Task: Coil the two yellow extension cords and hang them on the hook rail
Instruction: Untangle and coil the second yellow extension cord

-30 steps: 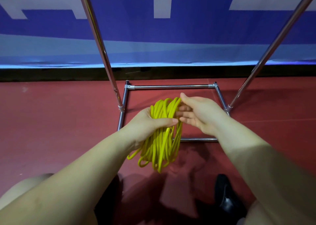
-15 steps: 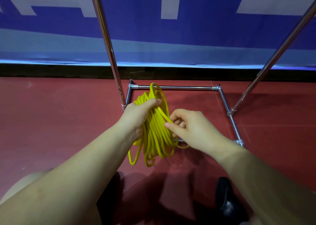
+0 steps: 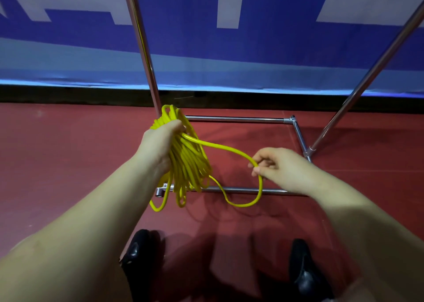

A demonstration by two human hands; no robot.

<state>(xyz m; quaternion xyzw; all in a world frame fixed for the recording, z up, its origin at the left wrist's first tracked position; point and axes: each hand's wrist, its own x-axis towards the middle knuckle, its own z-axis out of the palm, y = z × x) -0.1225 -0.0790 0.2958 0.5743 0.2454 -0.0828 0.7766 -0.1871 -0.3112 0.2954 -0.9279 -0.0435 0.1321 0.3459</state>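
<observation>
My left hand (image 3: 161, 141) grips a bundle of yellow extension cord (image 3: 190, 166) near its top, and the coils hang down over the rack's base. One strand leaves the bundle and runs right to my right hand (image 3: 278, 167), which pinches it between thumb and fingers. Below that hand the strand drops in a slack loop (image 3: 243, 204) and curves back to the bundle. Only one yellow cord is in view. The chrome rack (image 3: 234, 118) stands right behind the cord; its top, with any hooks, is out of frame.
The rack's two chrome uprights (image 3: 143, 49) rise from a rectangular floor frame on the red floor (image 3: 57, 164). A blue and white banner (image 3: 206, 49) forms the wall behind. My two black shoes (image 3: 140, 253) stand at the bottom of the view.
My right hand left the bundle and moved right, pulling one strand out into a long loop. My left hand kept its grip and lifted the coil slightly up and left.
</observation>
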